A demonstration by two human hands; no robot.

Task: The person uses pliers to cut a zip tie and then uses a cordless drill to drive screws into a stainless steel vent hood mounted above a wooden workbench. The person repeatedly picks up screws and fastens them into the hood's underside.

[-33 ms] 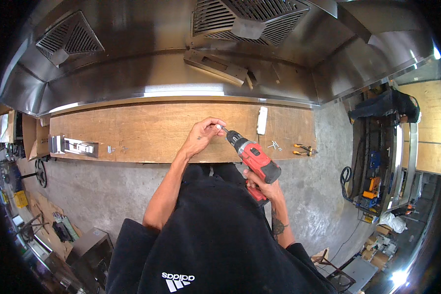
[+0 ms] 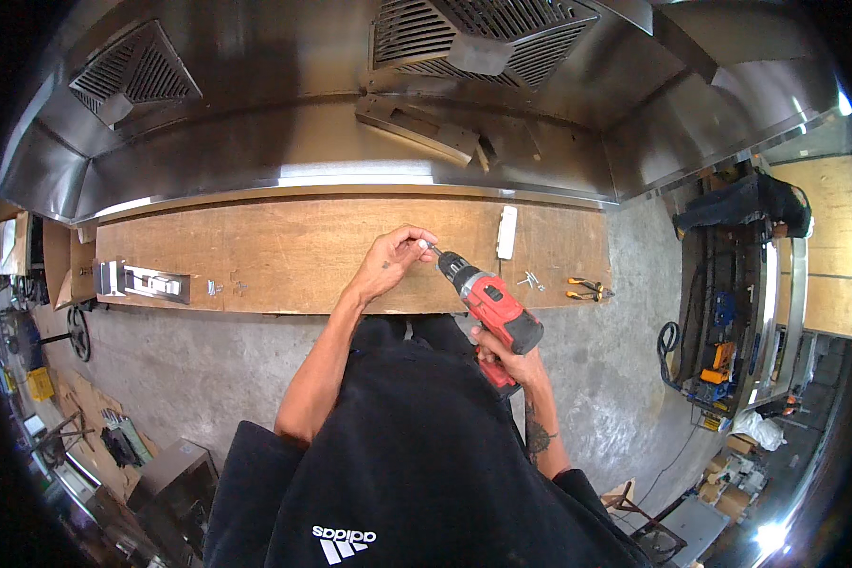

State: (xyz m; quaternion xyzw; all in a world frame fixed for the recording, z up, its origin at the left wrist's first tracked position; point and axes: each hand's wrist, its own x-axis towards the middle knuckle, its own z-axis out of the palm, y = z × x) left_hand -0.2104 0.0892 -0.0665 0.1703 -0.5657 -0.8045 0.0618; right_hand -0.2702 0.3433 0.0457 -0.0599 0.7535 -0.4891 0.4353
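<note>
The right hand (image 2: 509, 356) has its fingers wrapped around a red cordless drill (image 2: 504, 310) over the desk's (image 2: 303, 251) near edge. The left hand's (image 2: 388, 265) fingers pinch its thin tip. Pliers (image 2: 592, 289) lie by the right edge.

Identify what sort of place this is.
Probably a metal workshop: a large sheet-metal structure with slotted vents stands beyond the wooden board, a red power drill is in the right hand, and pliers lie on the board.
</note>
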